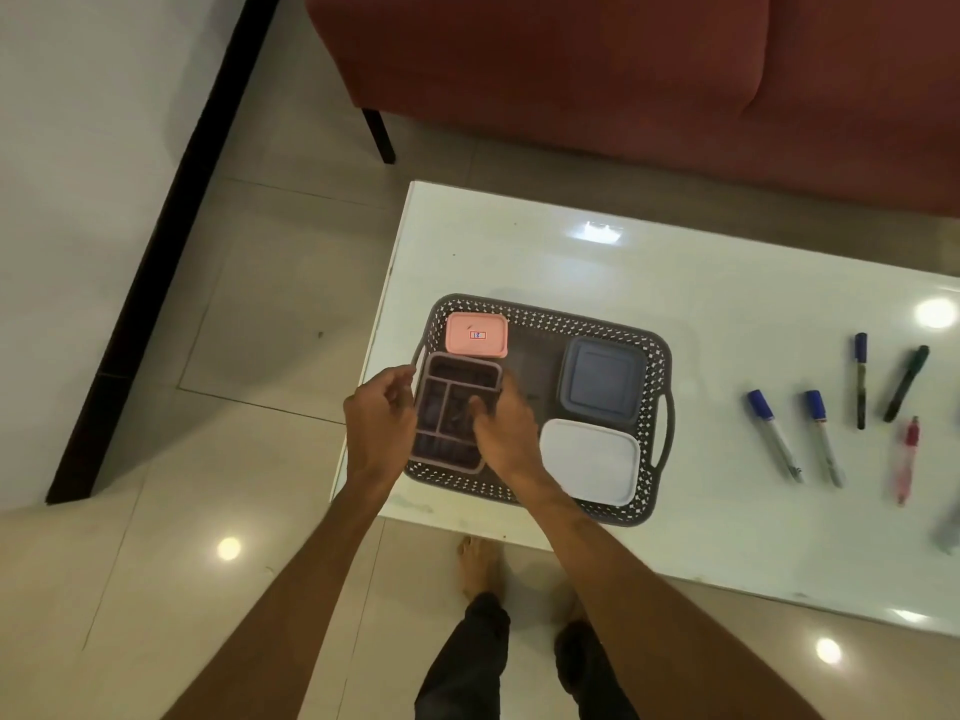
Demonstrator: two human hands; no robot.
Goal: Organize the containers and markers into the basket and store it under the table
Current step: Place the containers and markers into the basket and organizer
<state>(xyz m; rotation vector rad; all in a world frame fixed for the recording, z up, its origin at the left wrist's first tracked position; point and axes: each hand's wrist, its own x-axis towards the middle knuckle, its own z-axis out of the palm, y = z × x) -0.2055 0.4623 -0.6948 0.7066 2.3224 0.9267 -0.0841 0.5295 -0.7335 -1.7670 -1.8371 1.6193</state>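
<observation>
A grey perforated basket [655, 356] sits on the white table [571, 262] near its left end. Inside lie a pink lidded container [476, 333], a blue-grey square container [602, 381], a white lidded container [589, 459] and a clear divided container [447, 407]. My left hand [379, 418] is at the left side of the divided container and my right hand [506, 426] rests on its right part, both touching it. Several markers lie on the table to the right: two blue-capped ones [774, 433] [823, 436], a dark blue one [861, 379], a green-black one [906, 381] and a red pen [906, 459].
A red sofa [623, 70] stands behind the table, its dark leg [380, 135] on the tiled floor. A white wall with a black skirting [171, 220] runs at the left. My feet and legs [478, 615] are below the table's near edge.
</observation>
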